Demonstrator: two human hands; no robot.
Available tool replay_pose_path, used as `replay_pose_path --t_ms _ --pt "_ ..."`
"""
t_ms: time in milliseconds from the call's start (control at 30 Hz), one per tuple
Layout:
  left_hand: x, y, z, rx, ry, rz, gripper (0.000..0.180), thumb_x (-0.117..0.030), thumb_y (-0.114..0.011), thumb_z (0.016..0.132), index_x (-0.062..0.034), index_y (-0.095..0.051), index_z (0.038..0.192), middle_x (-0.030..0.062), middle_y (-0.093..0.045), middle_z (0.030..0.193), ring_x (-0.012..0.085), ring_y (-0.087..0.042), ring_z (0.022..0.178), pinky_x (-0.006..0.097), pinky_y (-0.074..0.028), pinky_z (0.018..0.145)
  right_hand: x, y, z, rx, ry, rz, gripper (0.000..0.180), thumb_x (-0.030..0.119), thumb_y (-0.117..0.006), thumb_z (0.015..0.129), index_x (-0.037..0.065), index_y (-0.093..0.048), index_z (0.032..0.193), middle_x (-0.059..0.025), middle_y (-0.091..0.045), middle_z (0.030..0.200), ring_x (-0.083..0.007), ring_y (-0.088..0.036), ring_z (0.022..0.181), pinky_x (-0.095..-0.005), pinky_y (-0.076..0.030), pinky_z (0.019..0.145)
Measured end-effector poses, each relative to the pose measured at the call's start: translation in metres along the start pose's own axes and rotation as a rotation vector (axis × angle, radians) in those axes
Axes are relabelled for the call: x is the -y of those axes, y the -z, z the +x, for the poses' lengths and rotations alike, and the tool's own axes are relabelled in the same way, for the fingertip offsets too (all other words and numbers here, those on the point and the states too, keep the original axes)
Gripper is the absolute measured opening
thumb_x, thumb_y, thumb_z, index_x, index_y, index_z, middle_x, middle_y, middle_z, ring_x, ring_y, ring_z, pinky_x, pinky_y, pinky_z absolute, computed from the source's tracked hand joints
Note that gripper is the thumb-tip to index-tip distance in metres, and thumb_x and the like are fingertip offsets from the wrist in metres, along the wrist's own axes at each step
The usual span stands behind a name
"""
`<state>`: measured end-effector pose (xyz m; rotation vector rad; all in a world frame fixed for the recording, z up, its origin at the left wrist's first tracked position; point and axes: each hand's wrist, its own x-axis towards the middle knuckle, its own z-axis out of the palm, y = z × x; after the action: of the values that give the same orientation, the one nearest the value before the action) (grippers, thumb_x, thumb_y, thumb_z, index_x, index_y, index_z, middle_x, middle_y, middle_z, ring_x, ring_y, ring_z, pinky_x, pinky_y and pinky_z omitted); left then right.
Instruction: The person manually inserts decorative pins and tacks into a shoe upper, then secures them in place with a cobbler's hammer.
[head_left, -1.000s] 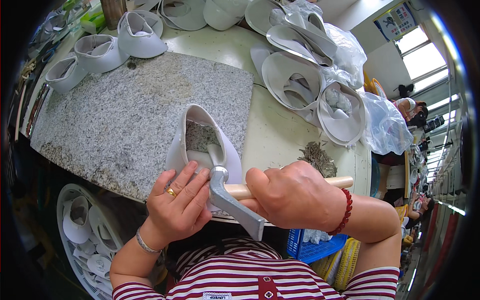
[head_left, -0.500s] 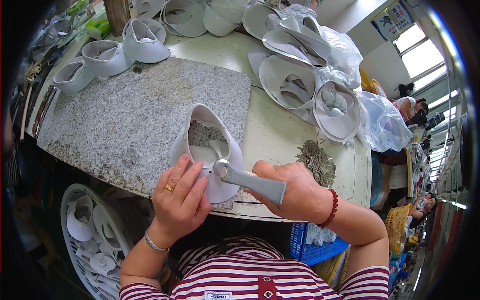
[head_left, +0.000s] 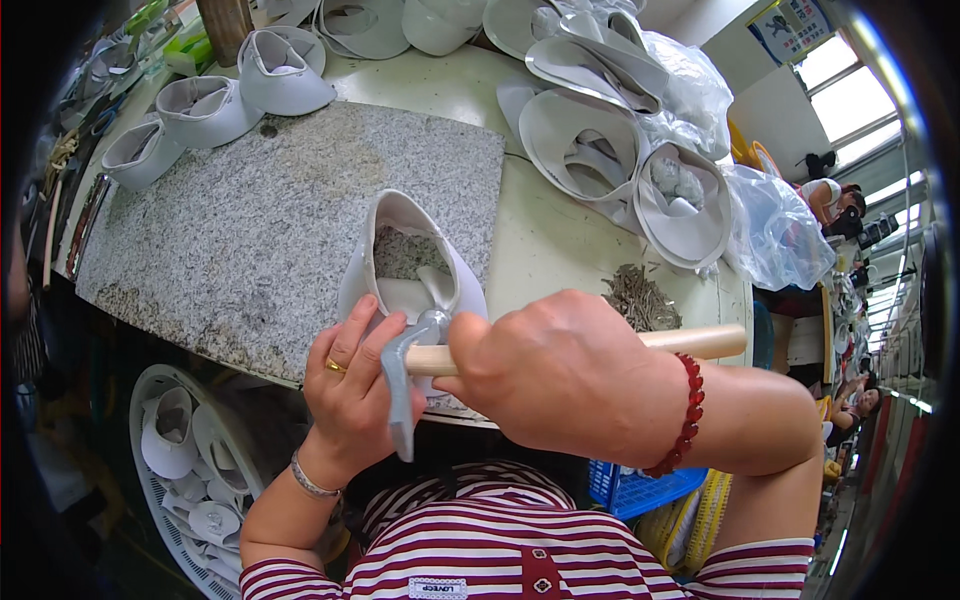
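Observation:
On the granite slab (head_left: 290,215), near its front edge, lies a white shoe upper (head_left: 469,293) with its opening facing up. My left hand (head_left: 350,375), with a ring and a bracelet, holds the upper's near-left edge, fingers over it; the thumb is hidden. My right hand (head_left: 570,375), in a red bead bracelet, grips the pale wooden handle of a hammer (head_left: 705,342). The grey metal head is low over the upper's near side, close to my left fingers. Whether it touches the upper I cannot tell.
More white uppers (head_left: 205,112) line the slab's far left, and others (head_left: 580,145) pile at the back right beside clear plastic bags (head_left: 775,230). A heap of small brownish-grey strips (head_left: 640,300) lies right. A white basket (head_left: 150,480) of pieces and a blue crate (head_left: 630,485) stand below.
My right hand has turned and come nearer, so the hammer's handle now points right and its head has swung left and toward me. My left hand stays on the shoe upper.

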<state>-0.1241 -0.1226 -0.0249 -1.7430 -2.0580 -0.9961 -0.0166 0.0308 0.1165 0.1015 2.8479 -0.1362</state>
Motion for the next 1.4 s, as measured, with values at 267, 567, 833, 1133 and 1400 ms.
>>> replay_pose_path --t_ms 267,567,833,1133,1400 --pt "-0.002 -0.005 -0.004 -0.036 -0.008 0.055 0.032 -0.014 -0.058 0.079 0.0002 -0.067 0.107 0.0134 -0.064 0.118 0.0339 -0.058 0.120 0.046 -0.041 0.095 -0.027 -0.003 -0.003 0.053 -0.108 0.237 0.038 0.037 -0.054 0.097 0.000 -0.059 0.087 -0.0154 -0.064 0.066 -0.0360 -0.067 0.067 -0.0444 -0.052 0.059" --pt "-0.007 -0.002 -0.003 0.054 0.002 0.112 0.045 -0.010 -0.053 0.075 0.0028 -0.064 0.117 0.0155 -0.060 0.123 0.0364 -0.054 0.123 0.047 -0.039 0.097 -0.030 -0.041 -0.040 -0.133 -0.178 0.478 0.027 0.030 -0.056 0.098 0.005 -0.054 0.090 -0.0133 -0.052 0.055 -0.0388 -0.055 0.052 -0.0442 -0.043 0.050" --pt "-0.009 0.003 0.004 0.163 -0.059 0.204 0.052 -0.013 -0.055 0.074 0.0015 -0.061 0.124 0.0159 -0.059 0.124 0.0368 -0.053 0.123 0.048 -0.040 0.096 -0.033 -0.049 -0.042 -0.176 -0.153 0.476 0.025 0.030 -0.057 0.098 0.007 -0.053 0.088 -0.0120 -0.053 0.056 -0.0375 -0.055 0.051 -0.0443 -0.043 0.048" --pt "-0.010 0.009 0.022 0.256 -0.213 0.335 0.052 -0.021 -0.064 0.072 -0.0006 -0.064 0.120 0.0156 -0.061 0.108 0.0381 -0.062 0.106 0.040 -0.048 0.070 -0.036 -0.055 -0.043 -0.183 -0.148 0.438 0.026 0.032 -0.057 0.098 0.008 -0.054 0.088 -0.0111 -0.053 0.056 -0.0373 -0.056 0.052 -0.0445 -0.043 0.048" --pt "-0.006 0.010 0.019 0.242 -0.170 0.212 0.051 -0.016 -0.063 0.069 0.0029 -0.064 0.116 0.0182 -0.061 0.108 0.0386 -0.061 0.108 0.042 -0.050 0.072 -0.036 -0.045 -0.045 -0.259 -0.096 0.458 0.023 0.026 -0.059 0.097 0.005 -0.056 0.088 -0.0112 -0.055 0.064 -0.0343 -0.057 0.053 -0.0414 -0.045 0.049"
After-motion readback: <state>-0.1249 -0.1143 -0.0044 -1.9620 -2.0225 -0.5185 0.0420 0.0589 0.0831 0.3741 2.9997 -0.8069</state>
